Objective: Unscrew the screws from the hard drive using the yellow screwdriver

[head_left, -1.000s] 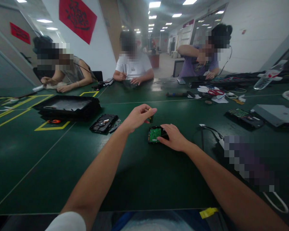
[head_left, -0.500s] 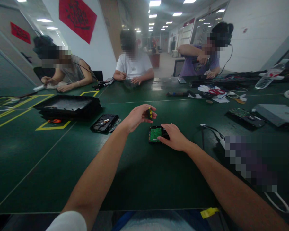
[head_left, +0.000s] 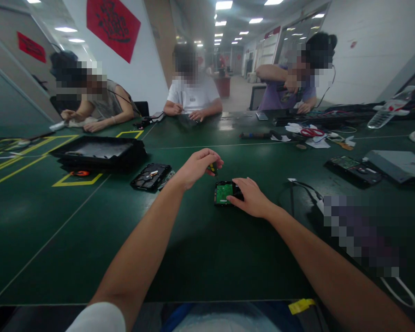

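Note:
A small hard drive [head_left: 223, 192] with a green circuit board facing up lies on the green table [head_left: 207, 258] in front of me. My right hand [head_left: 251, 198] rests on its right side and holds it down. Just above the drive's far edge, my left hand [head_left: 198, 167] is closed around a small black and yellow screwdriver [head_left: 212, 168]; only its handle shows between the fingers.
An opened drive [head_left: 150, 176] and a black tray [head_left: 98, 154] lie to the left. Another drive [head_left: 353, 168], a grey box [head_left: 397, 164] and a white cable [head_left: 309, 193] lie to the right. Three people sit along the table's far side.
My left hand has turned the screwdriver in its fingers and sunk a little toward the drive. My right hand has stayed on the drive.

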`<state>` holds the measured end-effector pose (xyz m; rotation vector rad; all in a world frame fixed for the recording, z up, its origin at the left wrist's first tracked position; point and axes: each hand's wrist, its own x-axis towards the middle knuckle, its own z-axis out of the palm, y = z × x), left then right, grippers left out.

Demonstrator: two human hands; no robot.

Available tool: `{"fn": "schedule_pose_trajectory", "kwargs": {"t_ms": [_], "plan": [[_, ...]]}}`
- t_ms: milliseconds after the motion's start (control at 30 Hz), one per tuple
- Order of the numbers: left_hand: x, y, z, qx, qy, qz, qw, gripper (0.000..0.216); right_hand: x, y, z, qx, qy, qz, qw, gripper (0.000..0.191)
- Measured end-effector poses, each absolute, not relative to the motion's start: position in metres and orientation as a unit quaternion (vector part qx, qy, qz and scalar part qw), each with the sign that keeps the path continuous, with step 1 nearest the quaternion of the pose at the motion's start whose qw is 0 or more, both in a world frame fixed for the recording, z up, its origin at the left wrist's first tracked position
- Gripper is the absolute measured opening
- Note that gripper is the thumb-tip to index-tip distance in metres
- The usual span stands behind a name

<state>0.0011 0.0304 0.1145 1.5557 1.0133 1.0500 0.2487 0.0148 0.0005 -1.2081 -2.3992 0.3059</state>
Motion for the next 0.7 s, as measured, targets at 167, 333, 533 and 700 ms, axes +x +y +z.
{"fn": "schedule_pose_trajectory", "kwargs": {"t_ms": [167, 333, 533, 700], "plan": [[0.0048, 0.0264, 0.1161, 0.658, 0.367, 0.409, 0.514, 0.027, 0.2492, 0.0148, 0.0007, -0.433, -0.868, 0.107, 0.22, 0.073], [0.0044, 0.0301, 0.1116, 0.597, 0.348, 0.427, 0.583, 0.034, 0.2492, 0.0137, 0.0037, -0.43, -0.867, 0.113, 0.223, 0.071], [-0.0017, 0.0335, 0.1104, 0.602, 0.371, 0.427, 0.563, 0.032, 0.2483, 0.0135, 0.004, -0.432, -0.868, 0.113, 0.217, 0.072], [-0.0034, 0.035, 0.1099, 0.65, 0.439, 0.415, 0.46, 0.037, 0.249, 0.0143, 0.0013, -0.43, -0.869, 0.107, 0.218, 0.073]]}}
